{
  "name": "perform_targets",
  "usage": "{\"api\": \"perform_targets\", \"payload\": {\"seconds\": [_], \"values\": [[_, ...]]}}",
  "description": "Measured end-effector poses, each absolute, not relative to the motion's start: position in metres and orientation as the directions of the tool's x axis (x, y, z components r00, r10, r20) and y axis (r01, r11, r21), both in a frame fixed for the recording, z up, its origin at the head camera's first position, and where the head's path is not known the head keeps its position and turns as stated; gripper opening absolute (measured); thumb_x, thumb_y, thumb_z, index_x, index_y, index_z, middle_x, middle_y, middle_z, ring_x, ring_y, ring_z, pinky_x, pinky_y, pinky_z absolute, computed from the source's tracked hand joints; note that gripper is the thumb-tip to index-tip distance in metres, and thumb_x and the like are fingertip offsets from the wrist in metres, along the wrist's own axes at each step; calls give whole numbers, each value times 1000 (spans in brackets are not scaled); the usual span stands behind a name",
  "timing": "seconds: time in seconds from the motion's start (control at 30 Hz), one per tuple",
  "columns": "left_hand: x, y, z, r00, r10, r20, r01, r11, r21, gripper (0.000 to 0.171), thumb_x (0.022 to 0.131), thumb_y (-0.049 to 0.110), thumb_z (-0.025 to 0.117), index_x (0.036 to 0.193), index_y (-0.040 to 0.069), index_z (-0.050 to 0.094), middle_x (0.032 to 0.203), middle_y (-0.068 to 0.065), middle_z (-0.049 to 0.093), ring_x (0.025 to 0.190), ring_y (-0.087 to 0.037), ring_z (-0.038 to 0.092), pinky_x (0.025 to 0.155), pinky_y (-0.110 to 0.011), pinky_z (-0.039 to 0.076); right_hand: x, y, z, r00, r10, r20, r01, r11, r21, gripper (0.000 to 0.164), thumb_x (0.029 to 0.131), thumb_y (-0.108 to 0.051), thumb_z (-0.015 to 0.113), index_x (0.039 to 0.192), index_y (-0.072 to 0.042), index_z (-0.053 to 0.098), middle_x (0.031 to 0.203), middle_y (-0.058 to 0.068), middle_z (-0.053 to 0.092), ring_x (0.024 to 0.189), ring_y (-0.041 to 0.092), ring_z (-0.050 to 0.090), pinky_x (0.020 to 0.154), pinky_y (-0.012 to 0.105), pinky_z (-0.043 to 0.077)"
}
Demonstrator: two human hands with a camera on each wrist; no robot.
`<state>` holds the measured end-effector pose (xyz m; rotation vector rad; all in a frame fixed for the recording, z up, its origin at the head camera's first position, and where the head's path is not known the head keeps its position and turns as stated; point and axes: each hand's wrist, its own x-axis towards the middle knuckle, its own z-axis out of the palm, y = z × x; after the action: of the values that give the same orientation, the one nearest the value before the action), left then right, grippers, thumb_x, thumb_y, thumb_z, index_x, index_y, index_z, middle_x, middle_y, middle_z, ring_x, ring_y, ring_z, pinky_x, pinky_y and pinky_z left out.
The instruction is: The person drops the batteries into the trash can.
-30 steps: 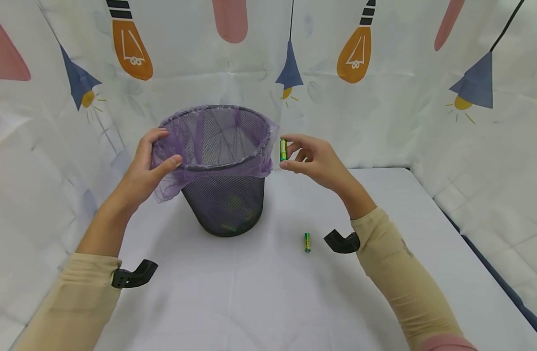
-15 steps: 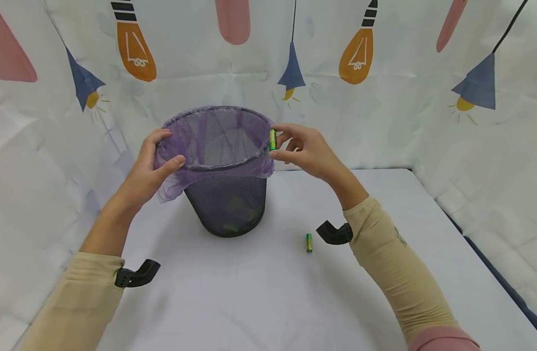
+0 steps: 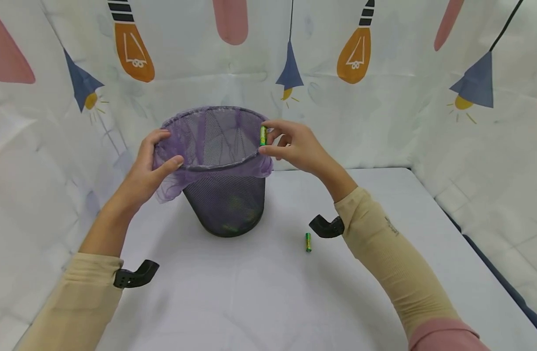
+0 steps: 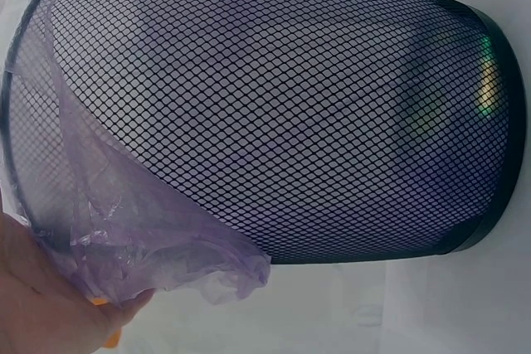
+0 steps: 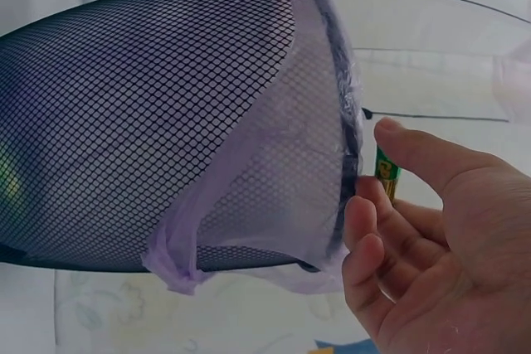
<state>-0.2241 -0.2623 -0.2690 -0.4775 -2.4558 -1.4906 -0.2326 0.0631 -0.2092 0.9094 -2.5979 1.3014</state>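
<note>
A black mesh wastebasket (image 3: 226,207) stands on the table, lined with a thin purple bag (image 3: 176,183) folded over its rim. My left hand (image 3: 147,163) grips the rim and bag at the left side, thumb in front. At the right side of the rim, my right hand (image 3: 294,144) pinches a small green battery (image 3: 263,136) upright between thumb and fingertips; the right wrist view shows the same battery (image 5: 387,173) just beyond the rim. Another green battery (image 3: 308,242) lies on the table. Through the mesh, a green and gold battery shape (image 4: 487,76) shows near the bottom.
The white table (image 3: 250,302) reaches back to a pale curtain (image 3: 321,112) printed with bulbs and lamps. Its dark edge (image 3: 492,268) runs along the right. A black wrist mount (image 3: 136,274) sticks out from the left sleeve, another mount (image 3: 327,226) from the right.
My right hand has carried the battery leftward and slightly up, from beside the wastebasket to its right rim. My left hand keeps its grip on the rim.
</note>
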Motion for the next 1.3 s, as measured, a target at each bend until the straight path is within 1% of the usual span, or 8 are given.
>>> {"api": "perform_targets", "payload": {"seconds": [0.17, 0.33, 0.53, 0.63, 0.77, 0.97, 1.2, 1.3], "values": [[-223, -262, -268, -921, 155, 357, 389, 430, 815, 62, 89, 25, 55, 141, 18, 21, 149, 3, 10, 137, -16, 10, 109, -42, 8, -235, 58, -208, -819, -467, 332, -547, 464, -697, 50, 81, -17, 68, 127, -6, 51, 79, 6, 53, 64, 22, 52, 58, 24, 37], [-222, -261, -269, -923, 153, 354, 384, 430, 817, 62, 89, 25, 55, 141, 19, 21, 149, 3, 10, 137, -16, 11, 109, -41, 9, -234, 55, -208, -810, -485, 330, -559, 467, -685, 48, 82, -16, 67, 126, -4, 52, 75, 6, 53, 62, 18, 49, 59, 24, 37], [-222, -260, -269, -922, 158, 354, 387, 436, 813, 63, 89, 26, 54, 141, 18, 20, 149, 3, 11, 137, -17, 11, 109, -44, 10, -236, 58, -211, -813, -476, 335, -556, 460, -692, 46, 82, -16, 67, 124, -5, 53, 78, 8, 55, 65, 27, 53, 58, 24, 37], [-222, -261, -268, -923, 158, 351, 384, 443, 811, 63, 89, 27, 54, 141, 19, 20, 149, 3, 10, 137, -18, 11, 109, -46, 10, -237, 61, -214, -814, -474, 336, -550, 443, -708, 45, 83, -15, 67, 124, -6, 53, 80, 8, 57, 63, 24, 53, 57, 24, 37], [-221, -261, -268, -924, 159, 349, 382, 447, 809, 63, 89, 27, 54, 141, 19, 19, 149, 3, 10, 138, -18, 10, 109, -47, 10, -237, 67, -218, -807, -489, 330, -546, 409, -731, 44, 84, -14, 65, 125, -7, 52, 85, 9, 58, 61, 17, 52, 56, 24, 39], [-221, -261, -268, -919, 162, 360, 394, 439, 807, 63, 89, 26, 54, 141, 18, 20, 149, 3, 10, 138, -17, 10, 110, -47, 9, -240, 78, -228, -802, -498, 330, -551, 402, -731, 44, 85, -15, 64, 127, -7, 51, 88, 10, 59, 62, 19, 53, 59, 26, 43], [-221, -261, -268, -919, 161, 359, 393, 442, 806, 62, 89, 26, 54, 141, 19, 20, 149, 3, 10, 138, -17, 10, 110, -47, 9, -259, 96, -254, -809, -479, 341, -539, 373, -755, 43, 82, -28, 67, 123, -20, 54, 84, 3, 59, 61, 21, 54, 57, 27, 45], [-221, -261, -268, -921, 161, 356, 390, 443, 807, 62, 89, 26, 54, 141, 19, 20, 149, 4, 10, 138, -18, 10, 110, -47, 9, -253, 100, -254, -809, -482, 336, -534, 367, -762, 42, 82, -26, 67, 122, -19, 54, 85, 4, 59, 61, 21, 54, 56, 26, 44]]}}
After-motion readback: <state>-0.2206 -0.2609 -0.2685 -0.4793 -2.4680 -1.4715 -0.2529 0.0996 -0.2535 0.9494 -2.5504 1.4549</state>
